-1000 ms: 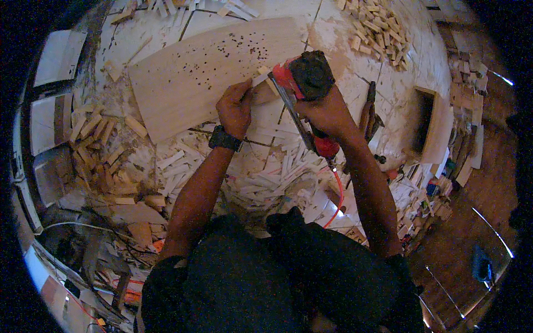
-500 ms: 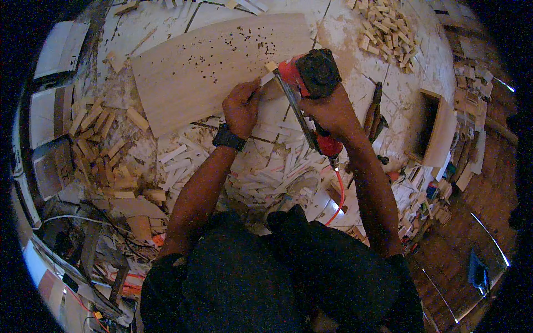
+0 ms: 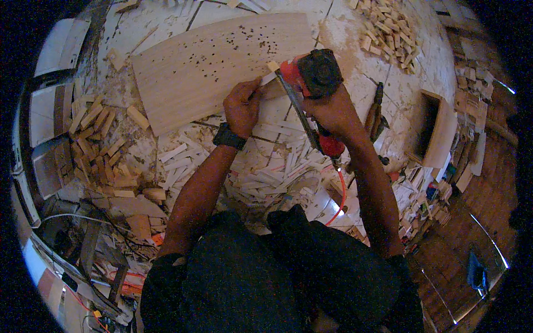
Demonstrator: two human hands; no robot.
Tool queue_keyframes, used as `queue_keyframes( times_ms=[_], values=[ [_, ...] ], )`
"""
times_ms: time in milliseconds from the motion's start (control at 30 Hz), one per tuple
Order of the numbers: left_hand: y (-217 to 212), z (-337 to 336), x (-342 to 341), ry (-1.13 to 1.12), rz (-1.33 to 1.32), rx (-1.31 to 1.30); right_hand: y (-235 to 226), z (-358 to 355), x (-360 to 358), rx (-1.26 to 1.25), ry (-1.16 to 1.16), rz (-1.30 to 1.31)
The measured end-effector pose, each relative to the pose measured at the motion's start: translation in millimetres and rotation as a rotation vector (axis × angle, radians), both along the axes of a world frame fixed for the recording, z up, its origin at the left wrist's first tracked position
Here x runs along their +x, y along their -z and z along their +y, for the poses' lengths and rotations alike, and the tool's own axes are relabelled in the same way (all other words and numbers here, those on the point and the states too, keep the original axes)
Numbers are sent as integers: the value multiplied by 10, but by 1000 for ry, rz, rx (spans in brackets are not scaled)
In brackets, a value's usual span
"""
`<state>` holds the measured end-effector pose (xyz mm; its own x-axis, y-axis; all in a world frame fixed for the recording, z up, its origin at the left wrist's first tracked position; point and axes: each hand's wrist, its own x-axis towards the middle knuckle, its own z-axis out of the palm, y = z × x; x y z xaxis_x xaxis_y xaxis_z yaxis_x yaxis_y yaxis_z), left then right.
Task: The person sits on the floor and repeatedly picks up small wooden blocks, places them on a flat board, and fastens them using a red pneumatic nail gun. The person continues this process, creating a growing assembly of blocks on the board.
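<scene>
Evidently one view to list, the head view; landmark, the wide board (image 3: 183, 91).
Item: my left hand (image 3: 242, 108), at the board's near edge; thumb and forefinger pinch a pale strip (image 3: 268, 78), other fingers curled.
Item: said strip, at the board's near edge toward its right end, running up to the tool's nose; whether it touches the board, I cannot tell.
Item: my right hand (image 3: 334, 115), right of the board, fingers wrapped round a red-and-black air tool (image 3: 300, 80); its trigger hidden.
Item: red hose (image 3: 343, 197), nearer me than the board.
Item: dark bits (image 3: 230, 50), scattered on the board.
Handling note: best, I judge, to pinch the strip firmly, seat the nose square and keep my left fingertips well back from it.
</scene>
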<state>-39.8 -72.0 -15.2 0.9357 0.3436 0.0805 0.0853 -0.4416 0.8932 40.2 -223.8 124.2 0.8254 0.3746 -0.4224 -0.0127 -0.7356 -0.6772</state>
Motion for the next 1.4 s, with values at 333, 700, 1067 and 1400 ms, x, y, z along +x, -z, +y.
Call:
queue_keyframes(
  times_ms=[333, 700, 1067, 1400],
  values=[
    [8, -4, -12, -21, -35, -97, -21, 15, -29, -2, -62, -78],
    [-7, 8, -9, -15, -36, -55, 13, 7, -33, 12, -16, 12],
    [-36, 31, 6, -9, -71, -41, 29, 1, -22, 42, -80, -136],
    [18, 39, 0, 28, 23, -8, 115, 23, -88, -101, -50, -83]
  ],
)
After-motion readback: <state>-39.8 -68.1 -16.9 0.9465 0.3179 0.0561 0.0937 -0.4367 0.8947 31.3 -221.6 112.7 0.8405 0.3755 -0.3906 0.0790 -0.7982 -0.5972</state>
